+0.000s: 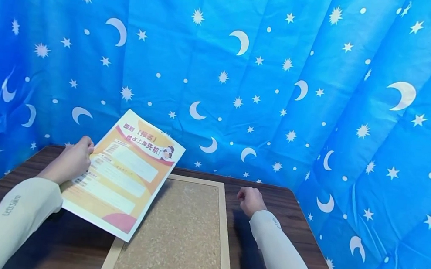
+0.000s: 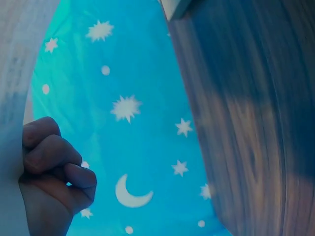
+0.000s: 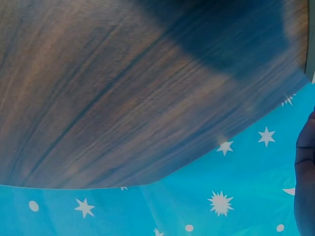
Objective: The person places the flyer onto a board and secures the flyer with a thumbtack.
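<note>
My left hand [image 1: 72, 160] pinches the left edge of a printed sheet [image 1: 130, 160], orange and white with red Chinese lettering. It is held tilted, overlapping the left side of a cork board [image 1: 187, 219] in the head view. In the left wrist view, the curled fingers [image 2: 51, 152] grip the sheet's edge. To the right of the board, my right hand [image 1: 251, 202] is raised over the table with its fingers bent inward. I cannot tell whether something small is between them. The right wrist view catches only a strip of that hand [image 3: 305, 177].
The cork board has a pale wooden frame [image 1: 225, 232] and lies on a dark wood-grain table [image 1: 286, 207]. A blue curtain [image 1: 216, 55] with white moons and stars surrounds the table's far edge and sides.
</note>
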Available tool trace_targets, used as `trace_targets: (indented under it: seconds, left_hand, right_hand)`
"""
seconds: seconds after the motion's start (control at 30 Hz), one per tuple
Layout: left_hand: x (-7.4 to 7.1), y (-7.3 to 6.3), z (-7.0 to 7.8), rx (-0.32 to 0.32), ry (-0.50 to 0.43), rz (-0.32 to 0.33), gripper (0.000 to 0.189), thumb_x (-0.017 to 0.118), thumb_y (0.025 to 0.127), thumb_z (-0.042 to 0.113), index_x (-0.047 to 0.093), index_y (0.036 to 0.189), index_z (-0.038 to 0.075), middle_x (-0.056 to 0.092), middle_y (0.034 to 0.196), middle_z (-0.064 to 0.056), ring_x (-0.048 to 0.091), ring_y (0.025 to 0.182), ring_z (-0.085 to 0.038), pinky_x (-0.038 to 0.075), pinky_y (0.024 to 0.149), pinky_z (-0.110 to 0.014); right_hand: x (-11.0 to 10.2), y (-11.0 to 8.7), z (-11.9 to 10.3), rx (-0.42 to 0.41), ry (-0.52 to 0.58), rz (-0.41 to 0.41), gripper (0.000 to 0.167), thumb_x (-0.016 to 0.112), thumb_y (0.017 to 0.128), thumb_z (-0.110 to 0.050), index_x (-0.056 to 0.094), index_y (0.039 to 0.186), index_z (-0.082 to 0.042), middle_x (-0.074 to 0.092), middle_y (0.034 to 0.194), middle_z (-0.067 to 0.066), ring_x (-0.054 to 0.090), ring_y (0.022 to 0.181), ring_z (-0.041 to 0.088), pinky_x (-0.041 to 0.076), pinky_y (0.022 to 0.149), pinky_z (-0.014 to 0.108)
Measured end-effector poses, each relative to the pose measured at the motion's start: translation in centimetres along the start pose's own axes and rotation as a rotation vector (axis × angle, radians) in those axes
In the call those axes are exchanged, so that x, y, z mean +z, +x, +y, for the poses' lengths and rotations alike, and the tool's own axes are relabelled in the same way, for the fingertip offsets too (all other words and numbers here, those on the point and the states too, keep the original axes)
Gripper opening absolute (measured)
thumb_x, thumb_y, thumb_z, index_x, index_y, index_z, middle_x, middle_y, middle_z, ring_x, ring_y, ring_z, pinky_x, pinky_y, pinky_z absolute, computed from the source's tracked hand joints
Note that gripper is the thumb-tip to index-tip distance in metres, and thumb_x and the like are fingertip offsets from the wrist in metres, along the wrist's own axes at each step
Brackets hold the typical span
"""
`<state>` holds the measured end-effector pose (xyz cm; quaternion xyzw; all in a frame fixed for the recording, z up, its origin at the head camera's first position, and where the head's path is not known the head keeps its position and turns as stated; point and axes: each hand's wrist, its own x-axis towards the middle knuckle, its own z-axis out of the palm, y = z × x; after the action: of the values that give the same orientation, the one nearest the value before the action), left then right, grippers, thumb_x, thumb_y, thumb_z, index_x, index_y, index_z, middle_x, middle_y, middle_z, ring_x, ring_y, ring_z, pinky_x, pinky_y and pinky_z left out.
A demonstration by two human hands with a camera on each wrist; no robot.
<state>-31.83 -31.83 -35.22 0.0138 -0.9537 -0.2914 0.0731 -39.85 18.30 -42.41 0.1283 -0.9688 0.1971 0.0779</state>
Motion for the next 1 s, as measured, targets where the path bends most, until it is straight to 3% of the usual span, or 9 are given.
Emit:
trace_targets:
  seconds: [0.13,0.4,0.5,0.63,0.83,1.0]
  left_hand:
    - [1.5,0.1,0.7,-0.002,-0.016,-0.034,0.027,0.021,0.103,0.012,0.032,0.119,-0.008,0.046,0.096,-0.023,0.048,0.087,-0.035,0.042,0.072,-0.048]
    - [6.0,-0.3,0.0,-0.142,-0.093,-0.113,0.025,0.018,0.104,0.014,0.03,0.118,-0.003,0.049,0.093,-0.02,0.053,0.076,-0.026,0.042,0.063,-0.036]
    - [7.6,-0.4,-0.1,-0.164,-0.12,-0.114,0.031,0.016,0.104,0.015,0.027,0.125,-0.006,0.049,0.096,-0.022,0.054,0.078,-0.027,0.043,0.064,-0.037]
    - [9.9,-0.3,0.6,-0.185,-0.113,-0.093,0.039,0.018,0.104,0.012,0.022,0.134,-0.011,0.046,0.108,-0.03,0.054,0.092,-0.036,0.045,0.076,-0.047]
    - [12.7,-0.9,2.1,-0.208,-0.071,-0.108,0.03,0.033,0.096,-0.004,0.029,0.125,-0.012,0.049,0.107,-0.032,0.054,0.096,-0.04,0.044,0.082,-0.052]
    - [14.0,-1.5,2.3,-0.186,-0.03,-0.129,0.041,0.04,0.09,-0.008,0.026,0.127,-0.016,0.049,0.108,-0.036,0.053,0.1,-0.045,0.043,0.085,-0.056]
  right_hand:
    - [-0.1,0.2,-0.6,-0.023,0.003,0.02,0.021,0.059,0.084,0.006,0.067,0.082,-0.013,0.06,0.077,-0.001,0.054,0.066,0.015,0.05,0.064,0.034]
    - [0.2,0.4,-1.7,-0.028,0.031,0.015,0.02,0.059,0.086,0.004,0.066,0.081,-0.014,0.06,0.077,-0.002,0.054,0.065,0.014,0.051,0.064,0.033]
    - [0.3,0.5,-2.1,-0.027,0.054,0.014,0.018,0.06,0.086,0.004,0.066,0.082,-0.013,0.059,0.076,-0.001,0.054,0.064,0.015,0.05,0.063,0.033]
    - [0.6,0.6,-2.2,-0.04,0.07,-0.001,0.015,0.06,0.087,0.003,0.068,0.085,-0.01,0.058,0.076,-0.002,0.054,0.063,0.015,0.048,0.06,0.031]
    - [1.1,0.9,-2.4,-0.063,0.066,-0.004,0.017,0.059,0.085,0.004,0.068,0.083,-0.01,0.057,0.073,-0.003,0.053,0.061,0.015,0.046,0.056,0.03]
    - [1.2,1.0,-2.8,-0.06,0.055,-0.022,0.018,0.058,0.083,0.006,0.068,0.082,-0.01,0.056,0.071,-0.002,0.053,0.06,0.016,0.046,0.054,0.03]
